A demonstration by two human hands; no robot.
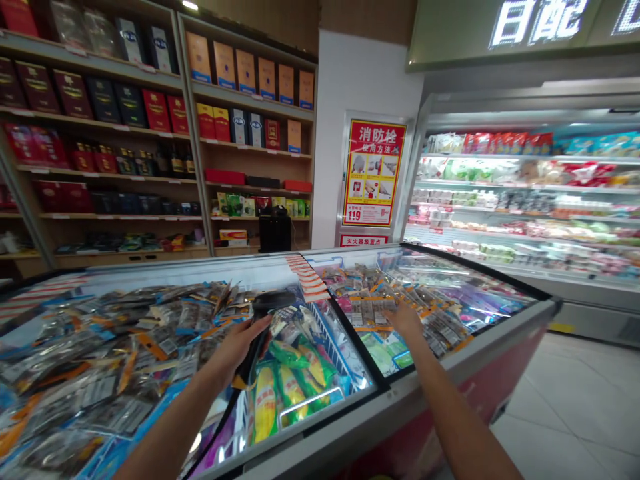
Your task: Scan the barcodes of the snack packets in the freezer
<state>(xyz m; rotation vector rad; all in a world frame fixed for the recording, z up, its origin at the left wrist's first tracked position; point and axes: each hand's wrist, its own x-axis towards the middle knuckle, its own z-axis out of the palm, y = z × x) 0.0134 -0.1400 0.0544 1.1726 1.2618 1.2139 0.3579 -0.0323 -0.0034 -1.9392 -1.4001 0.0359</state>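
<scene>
My left hand (246, 337) is closed around the handle of a black handheld barcode scanner (273, 301). Its cable (220, 423) runs down past my forearm. The scanner is over the left part of the chest freezer, above yellow and green corn packets (290, 390). On the right, my right hand (406, 321) reaches over flat clear packets with orange strips (370, 311). Its fingers look stretched out and are slightly blurred; whether they touch a packet I cannot tell.
Many more flat packets (165, 340) are heaped on the left. A black-edged freezer frame (357, 343) divides the two sides. Boxed goods fill the wooden shelves (250, 93) behind. A lit refrigerated display (525, 193) stands at right, beside tiled floor (565, 393).
</scene>
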